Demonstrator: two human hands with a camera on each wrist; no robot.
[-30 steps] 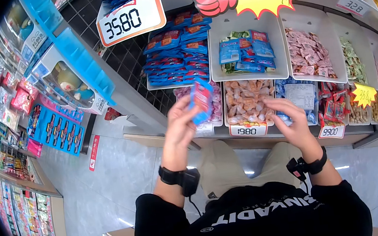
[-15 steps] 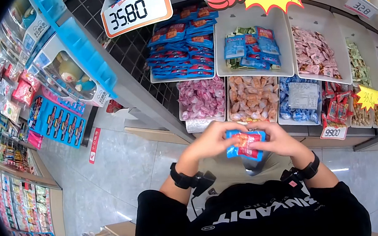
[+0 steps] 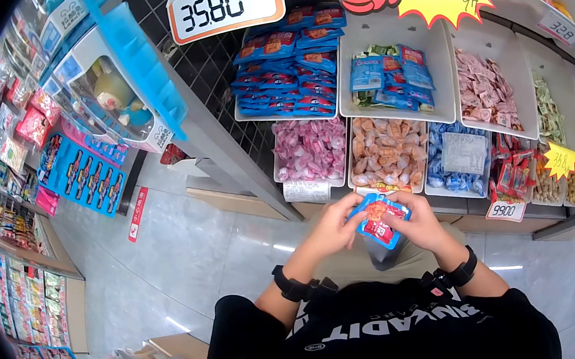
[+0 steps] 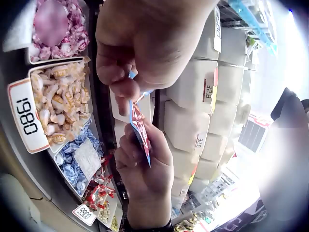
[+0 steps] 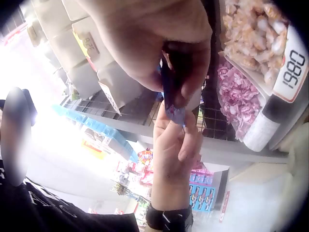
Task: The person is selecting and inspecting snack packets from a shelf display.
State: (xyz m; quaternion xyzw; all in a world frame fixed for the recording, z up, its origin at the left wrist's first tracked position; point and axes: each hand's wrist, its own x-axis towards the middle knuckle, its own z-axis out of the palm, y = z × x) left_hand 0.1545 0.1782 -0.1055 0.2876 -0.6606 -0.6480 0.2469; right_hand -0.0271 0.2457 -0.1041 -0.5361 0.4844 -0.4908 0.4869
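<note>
A small blue and red snack packet [image 3: 380,221] is held between both hands in front of the body, its printed face turned up. My left hand [image 3: 334,224] pinches its left edge, and my right hand [image 3: 422,221] grips the right side with the thumb across the front. Seen edge-on in the left wrist view, the thin packet [image 4: 139,129] spans the gap between the fingers of the two hands. In the right wrist view the packet [image 5: 172,94] looks dark, and the curled fingers hide part of it.
Beyond the hands stand trays of pink-wrapped candies [image 3: 310,148], orange-wrapped candies [image 3: 386,151] and blue-wrapped candies [image 3: 452,175]. Higher up, a bin holds similar blue packets [image 3: 287,69], beside another bin of mixed packets [image 3: 391,77]. Price signs [image 3: 226,4] hang above. Tiled floor [image 3: 189,267] lies to the left.
The left hand brought the packet down from near the trays to the body, where the right hand took hold of its other side. Since then the packet has turned slightly.
</note>
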